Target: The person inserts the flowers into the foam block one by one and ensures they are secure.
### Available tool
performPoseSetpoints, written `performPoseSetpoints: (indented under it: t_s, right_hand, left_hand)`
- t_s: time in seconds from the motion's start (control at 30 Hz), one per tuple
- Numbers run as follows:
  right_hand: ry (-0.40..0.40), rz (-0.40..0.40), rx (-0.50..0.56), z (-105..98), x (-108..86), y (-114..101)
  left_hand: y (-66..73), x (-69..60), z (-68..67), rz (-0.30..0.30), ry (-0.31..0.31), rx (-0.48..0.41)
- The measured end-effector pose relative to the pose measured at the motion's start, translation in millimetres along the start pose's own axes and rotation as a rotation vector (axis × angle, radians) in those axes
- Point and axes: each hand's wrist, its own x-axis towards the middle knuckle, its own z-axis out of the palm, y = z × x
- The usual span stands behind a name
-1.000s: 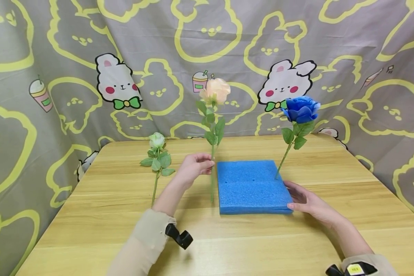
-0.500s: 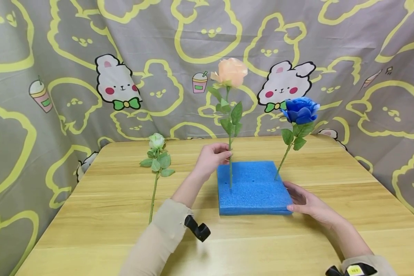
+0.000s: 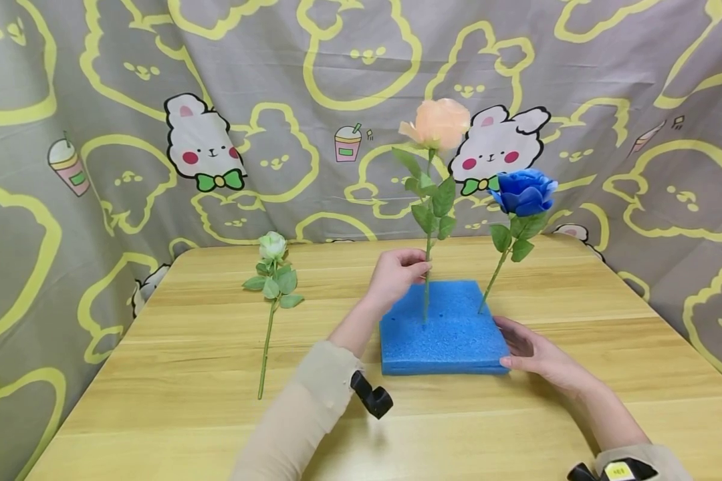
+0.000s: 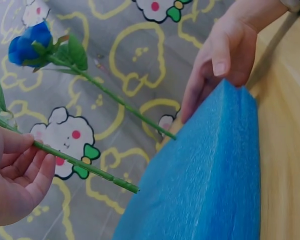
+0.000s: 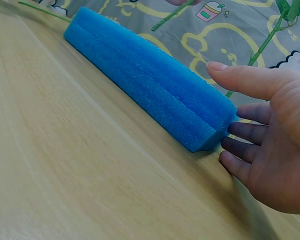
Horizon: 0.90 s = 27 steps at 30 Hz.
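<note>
My left hand [image 3: 399, 275] pinches the stem of an artificial peach rose [image 3: 438, 124] between thumb and fingers. The rose is upright, and in the right wrist view its stem end [image 5: 162, 23] hangs just above the blue foam block [image 3: 445, 347]. A blue rose [image 3: 525, 191] stands in the block's right side, leaning slightly right. At the block's right edge rests my right hand [image 3: 535, 349], its fingers [image 5: 247, 132] fairly straight against the side and the thumb by the near corner. A pale green rose [image 3: 273, 247] lies on the table to the left.
The wooden table [image 3: 174, 374] carries the block and the loose rose. Small dark holes show in the block's top. A patterned grey curtain [image 3: 265, 60] hangs behind the table and along both sides.
My left hand has carried the peach rose rightward and up from beside the block's left edge to over its top. The right hand, block and blue rose have stayed put.
</note>
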Motion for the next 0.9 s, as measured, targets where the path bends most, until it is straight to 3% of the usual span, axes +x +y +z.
performPoseSetpoints:
  t_s: [0.37, 0.9]
  right_hand:
    - [0.003, 0.021, -0.003, 1, -0.2, 0]
    - [0.003, 0.006, -0.016, 0, -0.4, 0]
  left_hand:
    - [-5.5, 6.0, 22.6, 0.036, -0.011, 0.044]
    - [-16.5, 10.3, 28.5, 0.065, 0.030, 0.060]
